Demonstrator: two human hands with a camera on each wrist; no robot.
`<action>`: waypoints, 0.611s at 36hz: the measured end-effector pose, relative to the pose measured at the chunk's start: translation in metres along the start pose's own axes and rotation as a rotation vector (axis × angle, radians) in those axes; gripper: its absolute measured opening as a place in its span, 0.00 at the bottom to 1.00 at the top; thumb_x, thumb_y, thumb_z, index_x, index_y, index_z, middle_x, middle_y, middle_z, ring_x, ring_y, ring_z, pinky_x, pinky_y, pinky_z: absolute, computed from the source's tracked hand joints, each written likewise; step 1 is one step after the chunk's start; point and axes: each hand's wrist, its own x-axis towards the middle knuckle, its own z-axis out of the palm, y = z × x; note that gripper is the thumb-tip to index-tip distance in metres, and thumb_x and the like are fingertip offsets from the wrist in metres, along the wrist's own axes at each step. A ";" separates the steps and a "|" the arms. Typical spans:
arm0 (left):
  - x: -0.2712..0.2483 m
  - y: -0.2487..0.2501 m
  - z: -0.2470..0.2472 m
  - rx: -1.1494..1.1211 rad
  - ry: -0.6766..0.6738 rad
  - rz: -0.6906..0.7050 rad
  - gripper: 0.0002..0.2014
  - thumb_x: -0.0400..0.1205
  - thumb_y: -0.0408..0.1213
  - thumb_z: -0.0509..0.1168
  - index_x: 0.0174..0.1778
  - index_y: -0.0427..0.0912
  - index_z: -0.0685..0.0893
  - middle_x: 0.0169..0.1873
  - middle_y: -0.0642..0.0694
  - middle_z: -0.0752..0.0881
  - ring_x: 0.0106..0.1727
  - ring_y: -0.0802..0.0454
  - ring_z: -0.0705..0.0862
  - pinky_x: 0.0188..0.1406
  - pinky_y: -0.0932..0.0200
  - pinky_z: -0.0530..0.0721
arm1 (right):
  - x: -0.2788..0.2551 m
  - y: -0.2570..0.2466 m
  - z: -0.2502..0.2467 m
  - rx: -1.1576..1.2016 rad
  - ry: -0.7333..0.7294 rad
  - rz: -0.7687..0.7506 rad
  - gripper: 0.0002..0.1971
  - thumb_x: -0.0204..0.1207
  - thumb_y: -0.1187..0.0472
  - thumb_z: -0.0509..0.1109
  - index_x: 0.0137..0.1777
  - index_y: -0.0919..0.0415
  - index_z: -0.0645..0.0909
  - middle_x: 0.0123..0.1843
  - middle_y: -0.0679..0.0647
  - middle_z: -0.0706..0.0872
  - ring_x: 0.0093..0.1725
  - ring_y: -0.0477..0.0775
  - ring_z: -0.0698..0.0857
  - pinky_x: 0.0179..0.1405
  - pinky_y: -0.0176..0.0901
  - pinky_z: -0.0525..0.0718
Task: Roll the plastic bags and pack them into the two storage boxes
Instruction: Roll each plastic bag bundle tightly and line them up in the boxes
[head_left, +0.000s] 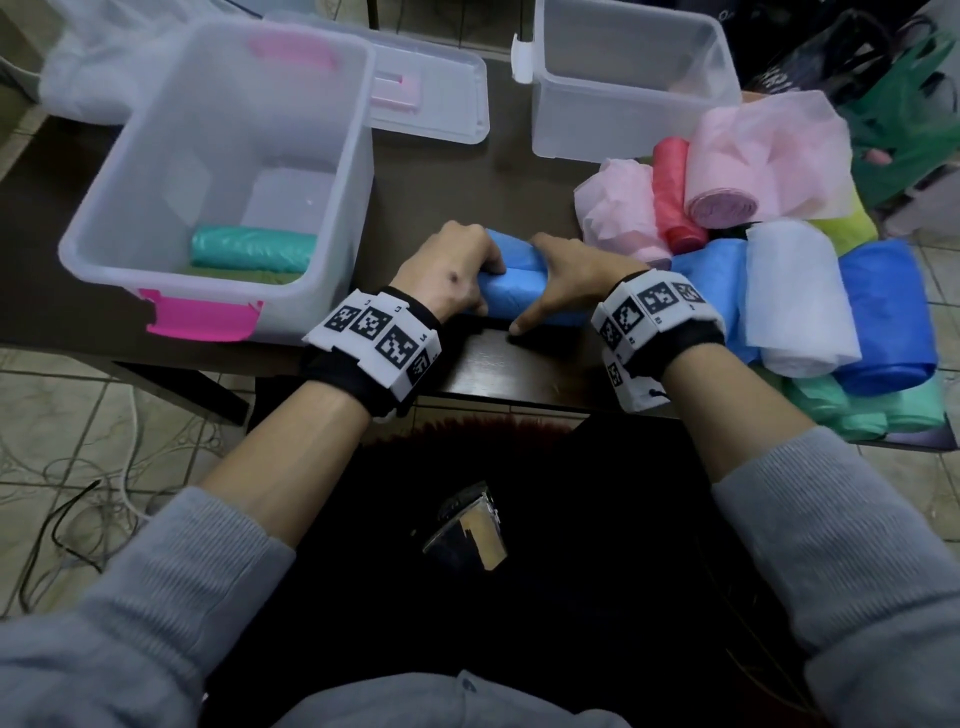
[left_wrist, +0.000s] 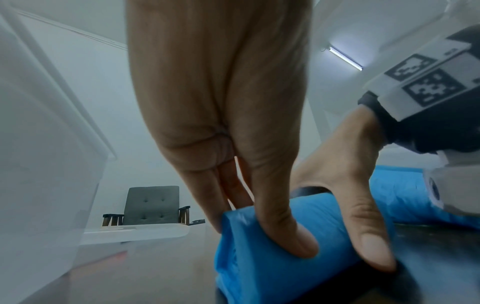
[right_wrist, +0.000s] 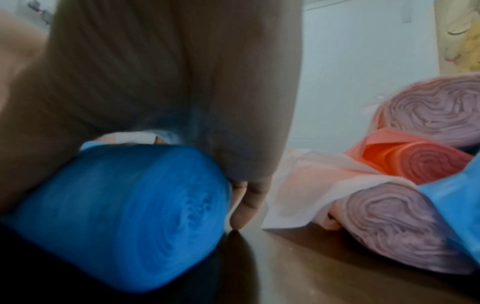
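Note:
A light blue roll of plastic bags lies on the dark table near its front edge. My left hand grips its left end, fingers over the top and thumb in front. My right hand holds its right part, fingers curled over the top and thumb down at the table. The clear storage box with pink latches stands open at the left and holds a teal roll on a green one. The second clear box stands at the back right.
A pile of rolled bags lies at the right: pink, red, white, dark blue and teal. A box lid lies behind the left box. Loose bags sit beyond the table's right end.

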 end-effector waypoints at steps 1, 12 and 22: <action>-0.001 0.000 0.000 -0.004 0.003 0.003 0.29 0.66 0.29 0.79 0.65 0.47 0.84 0.62 0.41 0.83 0.62 0.43 0.82 0.63 0.49 0.80 | -0.001 0.000 0.001 -0.019 0.016 -0.026 0.36 0.54 0.37 0.82 0.55 0.55 0.71 0.54 0.53 0.78 0.56 0.56 0.75 0.50 0.46 0.73; -0.008 -0.002 -0.001 -0.052 -0.016 0.000 0.27 0.70 0.27 0.75 0.64 0.48 0.84 0.63 0.44 0.84 0.62 0.46 0.82 0.64 0.50 0.80 | -0.038 -0.006 0.040 -0.092 0.279 -0.181 0.33 0.75 0.43 0.69 0.72 0.65 0.68 0.63 0.62 0.74 0.62 0.62 0.75 0.62 0.54 0.75; -0.045 0.003 -0.027 -0.160 0.310 0.176 0.29 0.77 0.34 0.70 0.75 0.43 0.73 0.77 0.40 0.68 0.78 0.48 0.66 0.74 0.65 0.58 | -0.045 -0.023 0.050 0.139 0.298 -0.091 0.22 0.79 0.47 0.67 0.60 0.67 0.75 0.54 0.61 0.80 0.55 0.63 0.78 0.45 0.47 0.69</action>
